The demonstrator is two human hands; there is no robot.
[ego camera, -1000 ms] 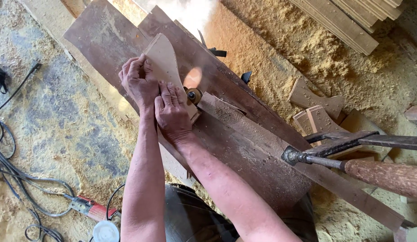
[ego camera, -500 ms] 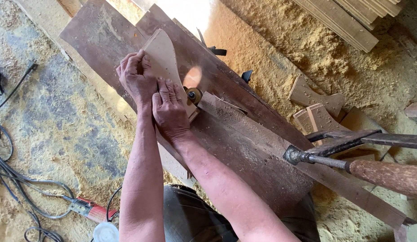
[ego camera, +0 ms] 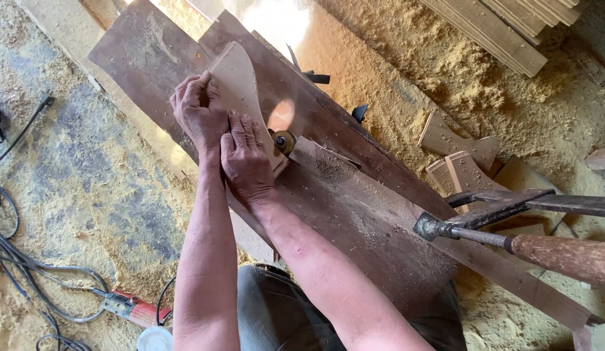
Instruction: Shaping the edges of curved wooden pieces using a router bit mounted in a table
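Observation:
A pale curved wooden piece (ego camera: 241, 88) lies flat on a dark wooden table (ego camera: 374, 227). My left hand (ego camera: 200, 114) presses down on its left side. My right hand (ego camera: 246, 159) presses on its near end, just left of a small spinning cutter head (ego camera: 283, 141) that stands up through the table. The piece's right edge touches the cutter, and a blurred spray of dust rises above it.
A clamp with a wooden handle (ego camera: 563, 257) grips the table's right end. Shaped wooden pieces (ego camera: 455, 140) lie in the sawdust beyond the table, with stacked boards (ego camera: 504, 29) at the top right. Cables (ego camera: 29, 273) and a red tool (ego camera: 133, 309) lie on the floor at the left.
Both hands and the curved piece have slid slightly towards me along the cutter. The clamp and the table have not moved.

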